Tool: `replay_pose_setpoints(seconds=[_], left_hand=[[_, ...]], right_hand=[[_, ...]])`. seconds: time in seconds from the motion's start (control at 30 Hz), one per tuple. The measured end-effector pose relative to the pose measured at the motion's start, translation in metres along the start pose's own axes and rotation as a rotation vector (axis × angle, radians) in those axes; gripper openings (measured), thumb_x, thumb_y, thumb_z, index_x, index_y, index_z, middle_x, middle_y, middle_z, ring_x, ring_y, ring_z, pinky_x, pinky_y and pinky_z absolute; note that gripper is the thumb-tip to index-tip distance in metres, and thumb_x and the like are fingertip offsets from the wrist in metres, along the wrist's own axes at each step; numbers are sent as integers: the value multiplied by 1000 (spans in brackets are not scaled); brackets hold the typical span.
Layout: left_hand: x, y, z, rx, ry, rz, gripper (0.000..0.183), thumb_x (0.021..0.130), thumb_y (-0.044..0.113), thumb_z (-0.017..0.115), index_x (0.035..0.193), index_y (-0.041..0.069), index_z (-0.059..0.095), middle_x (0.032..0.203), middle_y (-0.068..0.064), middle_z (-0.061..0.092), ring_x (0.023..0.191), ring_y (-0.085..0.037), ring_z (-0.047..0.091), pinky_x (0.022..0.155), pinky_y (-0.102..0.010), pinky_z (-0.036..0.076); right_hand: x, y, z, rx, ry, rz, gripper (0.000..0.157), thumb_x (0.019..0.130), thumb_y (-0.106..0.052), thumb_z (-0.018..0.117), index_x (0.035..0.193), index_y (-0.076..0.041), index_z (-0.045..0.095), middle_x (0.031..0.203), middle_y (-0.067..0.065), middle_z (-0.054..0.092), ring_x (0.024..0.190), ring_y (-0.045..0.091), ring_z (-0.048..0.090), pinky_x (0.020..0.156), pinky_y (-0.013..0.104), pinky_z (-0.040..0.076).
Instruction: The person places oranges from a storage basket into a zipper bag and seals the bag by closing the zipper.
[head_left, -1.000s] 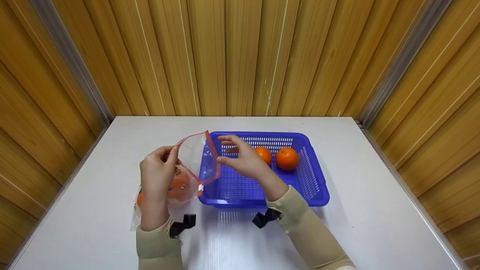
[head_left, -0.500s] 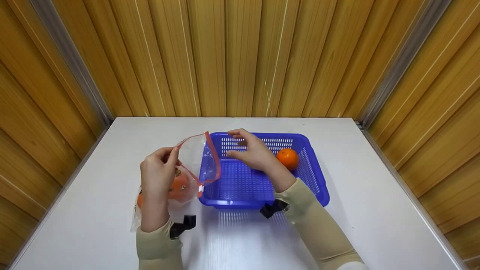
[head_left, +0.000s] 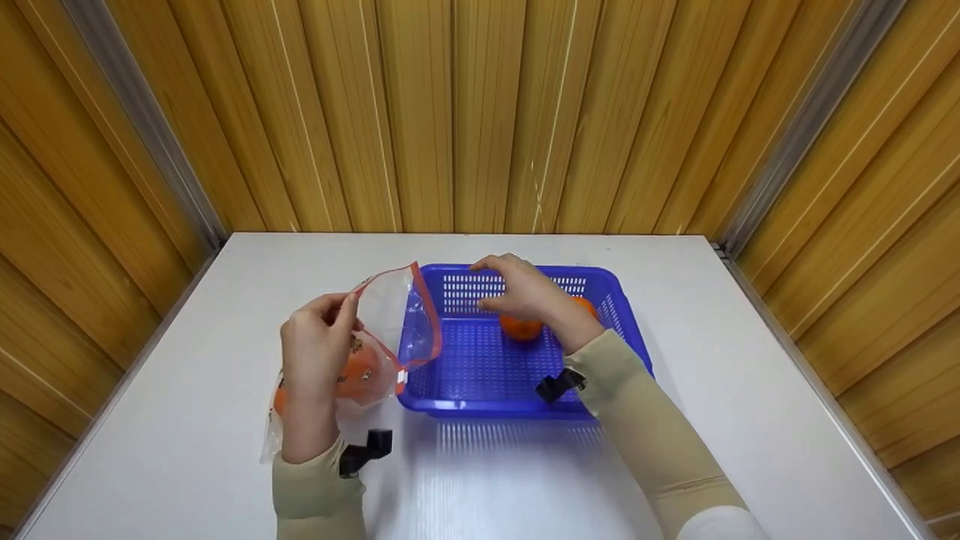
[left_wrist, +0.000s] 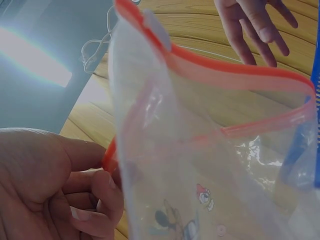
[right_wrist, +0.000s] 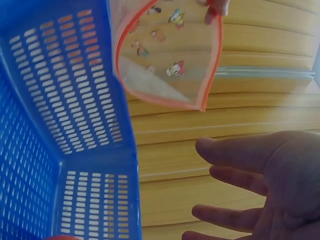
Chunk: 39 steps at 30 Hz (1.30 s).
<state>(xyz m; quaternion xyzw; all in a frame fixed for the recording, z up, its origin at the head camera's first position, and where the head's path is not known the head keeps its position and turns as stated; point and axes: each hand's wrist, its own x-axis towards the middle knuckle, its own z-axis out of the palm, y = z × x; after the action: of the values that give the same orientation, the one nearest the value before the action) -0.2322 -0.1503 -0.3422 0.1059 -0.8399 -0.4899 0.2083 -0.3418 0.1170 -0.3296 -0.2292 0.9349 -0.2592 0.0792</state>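
My left hand [head_left: 315, 345] pinches the red edge of a clear zip bag [left_wrist: 200, 165] printed with small cartoon figures. The bag's mouth gapes toward the basket, and its slider [head_left: 401, 376] sits at the near corner. Orange fruit [head_left: 358, 371] shows through the bag's lower part, partly behind my left wrist. Over the blue basket [head_left: 450, 406] hovers my right hand [head_left: 525, 289], fingers spread and holding nothing. Below it lies an orange [head_left: 520, 328]; a second orange [head_left: 586, 304] is mostly covered by my right wrist.
The basket stands on a white table [head_left: 750, 420] backed by wood-look panels [head_left: 480, 112]. Slotted walls [right_wrist: 90, 90] rise around its floor. A black wrist mount [head_left: 366, 452] sits on each sleeve. In the left wrist view a bright lamp [left_wrist: 35, 57] shines overhead.
My right hand has drawn back from the bag's mouth, moving right over the basket. It now uncovers one orange and hides most of the other. The left hand and bag stay put.
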Motion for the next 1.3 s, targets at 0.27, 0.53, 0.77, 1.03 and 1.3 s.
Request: replay_pose_setpoints(seconds=[0.27,0.53,0.77,1.03,1.3], left_hand=[[0,0,-1,20,0,11,27,103,24,64,107,1,78,76,-14,72,51,-9,56,47,-16,45],[1,0,-1,21,16,23,26,102,23,65,106,1,78,75,-14,72,48,-6,55,47,-16,44],[1,-1,0,11,12,19,26,102,23,65,107,1,78,76,-14,72,51,-15,61,47,-16,46],[1,1,0,14,-3,-6,27,102,24,65,109,1,77,78,-15,72,53,-11,57,49,-16,47],[1,0,1,24,-2,3,27,102,24,65,109,1,77,77,-15,72,51,-10,56,48,-16,46]], right_hand=[[13,19,2,-101,-100,52,55,91,-19,77,143,-13,59,150,19,54,144,40,44,122,54,34],[21,34,7,-168,-154,105,60,87,-16,80,143,-13,60,149,19,56,141,40,48,118,53,40],[21,43,14,-220,-145,144,62,82,-18,83,140,-12,62,145,18,59,137,43,48,113,54,44],[23,52,22,-248,-152,152,59,79,-16,85,135,-8,66,137,21,62,129,38,56,114,50,44],[24,57,28,-262,-184,146,63,75,-9,86,135,-7,66,132,21,65,119,36,61,107,49,50]])
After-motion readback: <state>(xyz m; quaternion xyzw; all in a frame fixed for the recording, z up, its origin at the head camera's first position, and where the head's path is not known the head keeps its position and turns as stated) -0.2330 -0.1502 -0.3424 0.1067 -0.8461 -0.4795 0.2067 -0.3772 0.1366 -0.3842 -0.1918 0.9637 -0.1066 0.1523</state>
